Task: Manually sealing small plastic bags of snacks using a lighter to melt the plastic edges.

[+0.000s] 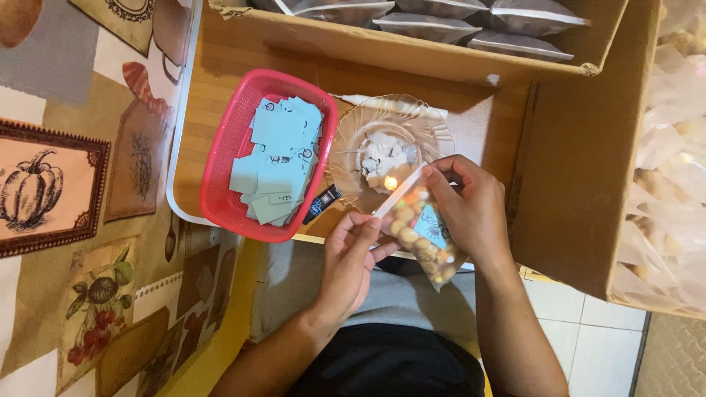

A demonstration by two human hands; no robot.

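A small clear plastic bag [423,235] full of round yellow and coloured snacks, with a light blue paper slip inside, is held between both hands over my lap. My right hand [471,209] grips the bag's top right side. My left hand [353,261] pinches its top left edge. The bag's open edge sits right beside a small flame [390,182] burning in a clear glass dish [353,143] that holds melted white candles.
A red plastic basket [228,147] of light blue paper slips stands left of the dish on a small wooden table [198,110]. A cardboard box [412,48] with sealed bags lies behind. A larger box [581,162] and a heap of filled bags [673,147] are at right.
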